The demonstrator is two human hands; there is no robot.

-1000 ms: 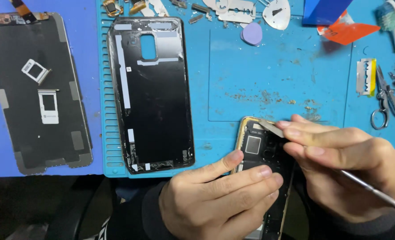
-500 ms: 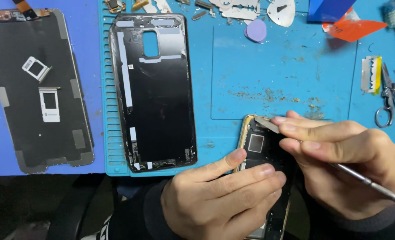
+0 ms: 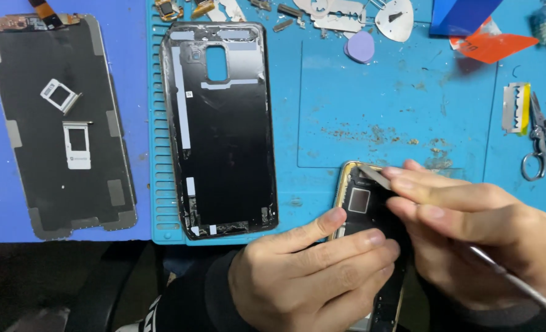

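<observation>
Left hand (image 3: pixel 313 280) gripped gold-edged opened phone frame (image 3: pixel 364 206) from left side, fingers laid across its dark inner face, hiding middle part. Right hand (image 3: pixel 479 237) closed around thin metal pry tool (image 3: pixel 376 176); flat tip touched frame's top edge, shaft ran out bottom-right, cut off by picture border. Frame's lower end hidden between both hands. Detached black rear phone cover (image 3: pixel 223 132) lay on blue surface (image 3: pixel 377 104) up-left of left hand. Black display panel (image 3: pixel 58 123) with two card trays farther left, well apart.
</observation>
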